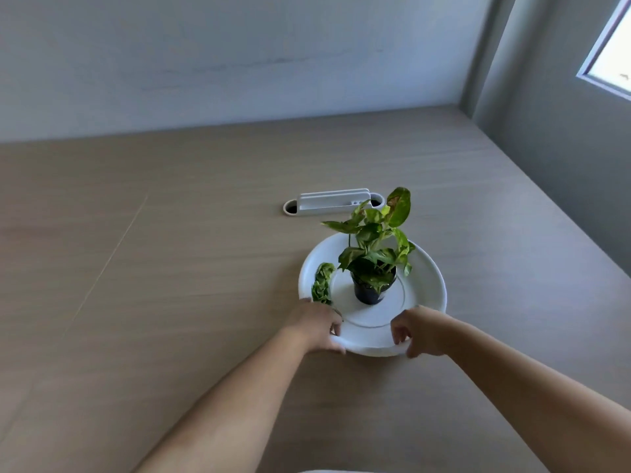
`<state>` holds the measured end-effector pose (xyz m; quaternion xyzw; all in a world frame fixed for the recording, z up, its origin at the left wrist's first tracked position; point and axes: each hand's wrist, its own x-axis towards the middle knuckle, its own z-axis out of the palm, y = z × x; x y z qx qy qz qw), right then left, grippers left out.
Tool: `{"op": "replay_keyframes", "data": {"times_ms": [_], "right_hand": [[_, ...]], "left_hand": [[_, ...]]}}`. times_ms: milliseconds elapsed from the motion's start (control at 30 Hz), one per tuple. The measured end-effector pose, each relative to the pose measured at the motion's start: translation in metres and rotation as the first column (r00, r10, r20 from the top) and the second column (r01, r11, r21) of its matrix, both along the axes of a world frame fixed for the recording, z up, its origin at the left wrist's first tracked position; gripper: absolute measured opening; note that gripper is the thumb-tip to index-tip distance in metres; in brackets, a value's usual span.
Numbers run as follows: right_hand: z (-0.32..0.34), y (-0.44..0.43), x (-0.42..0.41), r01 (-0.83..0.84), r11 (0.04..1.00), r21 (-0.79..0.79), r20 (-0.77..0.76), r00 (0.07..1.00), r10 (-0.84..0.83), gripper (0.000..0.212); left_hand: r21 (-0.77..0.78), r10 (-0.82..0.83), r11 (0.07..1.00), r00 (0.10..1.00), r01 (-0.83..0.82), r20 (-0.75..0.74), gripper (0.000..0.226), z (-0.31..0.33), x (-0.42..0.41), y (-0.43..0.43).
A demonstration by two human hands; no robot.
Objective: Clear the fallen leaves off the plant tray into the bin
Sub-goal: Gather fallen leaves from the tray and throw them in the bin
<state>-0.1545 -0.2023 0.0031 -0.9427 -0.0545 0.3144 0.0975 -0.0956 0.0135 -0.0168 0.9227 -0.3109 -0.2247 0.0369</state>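
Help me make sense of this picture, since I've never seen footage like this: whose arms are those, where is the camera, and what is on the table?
There is no machine here. The camera sits on a person's head and looks forward and down, so the two bare arms reaching in from below are that person's own. The left hand and right hand each grip the near rim of a round white tray resting on a wooden table. On the tray stands a small potted plant in a dark pot, and loose fallen leaves lie along its left rim. Behind it is a white cable outlet set in the table. No bin is in view.
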Motion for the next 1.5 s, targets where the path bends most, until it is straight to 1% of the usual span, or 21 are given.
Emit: {"op": "replay_keyframes", "data": {"times_ms": [67, 100, 133, 200, 233, 300, 367, 433, 533, 600, 700, 800, 867, 933, 1033, 1133, 1233, 1300, 1367, 1433, 1500], "right_hand": [[0.005, -0.01, 0.002, -0.085, 0.964, -0.251, 0.111, 0.987, 0.115, 0.025], [0.005, -0.015, 0.002, -0.082, 0.931, -0.356, 0.181, 0.971, 0.155, 0.027], [0.005, -0.019, 0.001, -0.068, 0.904, -0.422, 0.234, 0.955, 0.181, 0.029], [0.001, -0.02, -0.001, -0.065, 0.888, -0.454, 0.275, 0.938, 0.21, 0.034], [-0.003, -0.016, -0.003, -0.083, 0.904, -0.418, 0.275, 0.938, 0.213, 0.036], [-0.011, -0.003, -0.009, -0.108, 0.959, -0.26, 0.269, 0.946, 0.18, 0.037], [-0.019, 0.008, -0.017, -0.151, 0.977, -0.152, 0.285, 0.94, 0.189, 0.033], [-0.023, 0.009, -0.023, -0.2, 0.962, -0.188, 0.353, 0.9, 0.256, 0.03], [-0.024, -0.008, -0.027, -0.198, 0.95, -0.241, 0.408, 0.868, 0.284, 0.031], [-0.022, -0.023, -0.026, -0.155, 0.946, -0.286, 0.428, 0.862, 0.271, 0.031], [-0.022, -0.042, -0.024, -0.036, 0.947, -0.32, 0.422, 0.889, 0.176, 0.033], [-0.023, -0.032, -0.027, -0.064, 0.98, -0.186, 0.358, 0.925, 0.128, 0.039], [-0.025, -0.015, -0.031, -0.103, 0.994, -0.03, 0.292, 0.95, 0.107, 0.039], [-0.027, -0.008, -0.031, -0.117, 0.993, 0.031, 0.251, 0.962, 0.106, 0.036], [-0.023, -0.021, -0.024, -0.092, 0.996, -0.015, 0.234, 0.968, 0.093, 0.033], [-0.014, -0.038, -0.014, -0.027, 0.995, -0.098, 0.23, 0.972, 0.049, 0.041], [-0.006, -0.032, -0.006, 0.024, 0.999, -0.032, 0.183, 0.983, -0.017, 0.052], [-0.007, -0.018, 0.0, 0.063, 0.995, 0.073, 0.189, 0.979, -0.076, 0.049], [-0.012, -0.003, 0.005, 0.093, 0.987, 0.134, 0.196, 0.973, -0.118, 0.034], [-0.02, 0.007, 0.007, 0.097, 0.991, 0.092, 0.185, 0.976, -0.113, 0.026], [-0.027, 0.013, 0.01, 0.098, 0.995, 0.016, 0.179, 0.979, -0.099, 0.031]], "left_hand": [[-0.025, -0.042, 0.999, 0.998, 0.041, -0.039, 0.04, -0.001, -0.011, -0.014], [-0.024, -0.07, 0.997, 0.997, 0.069, -0.038, 0.039, -0.002, -0.015, -0.021], [-0.013, -0.101, 0.995, 0.995, 0.101, -0.02, 0.039, -0.001, -0.018, -0.024], [0.03, -0.117, 0.993, 0.993, 0.116, 0.028, 0.036, 0.002, -0.015, -0.022], [0.055, -0.106, 0.993, 0.993, 0.103, 0.058, 0.032, 0.004, -0.011, -0.017], [0.098, -0.053, 0.994, 0.993, 0.042, 0.107, 0.027, 0.008, -0.003, -0.004], [0.1, 0.008, 0.995, 0.991, -0.022, 0.137, 0.027, 0.008, 0.001, 0.006], [0.082, 0.026, 0.996, 0.987, -0.039, 0.16, 0.027, 0.007, -0.004, 0.007], [0.028, 0.02, 0.999, 0.981, -0.026, 0.193, 0.025, 0.003, -0.02, -0.003], [-0.03, 0.009, 1.0, 0.983, -0.004, 0.182, 0.025, -0.001, -0.032, -0.014], [-0.097, -0.017, 0.995, 0.989, 0.032, 0.149, 0.03, -0.007, -0.043, -0.029], [-0.064, 0.036, 0.998, 0.991, -0.028, 0.13, 0.036, -0.005, -0.033, -0.02], [-0.026, 0.101, 0.995, 0.986, -0.099, 0.133, 0.032, -0.004, -0.023, -0.007], [-0.024, 0.153, 0.988, 0.98, -0.151, 0.13, 0.027, -0.007, -0.018, 0.001], [-0.027, 0.172, 0.985, 0.98, -0.17, 0.103, 0.028, -0.009, -0.022, -0.009], [-0.086, 0.176, 0.981, 0.984, -0.174, 0.026, 0.036, -0.013, -0.029, -0.025], [-0.185, 0.269, 0.939, 0.955, -0.289, -0.128, 0.039, -0.012, -0.026, -0.03], [-0.189, 0.291, 0.934, 0.952, -0.303, -0.089, 0.04, -0.009, -0.017, -0.029], [-0.134, 0.275, 0.952, 0.961, -0.274, -0.013, 0.04, -0.006, -0.009, -0.029], [-0.075, 0.241, 0.968, 0.971, -0.24, 0.004, 0.04, -0.007, -0.006, -0.031], [-0.044, 0.21, 0.977, 0.978, -0.21, -0.011, 0.035, -0.011, -0.006, -0.035]]}}
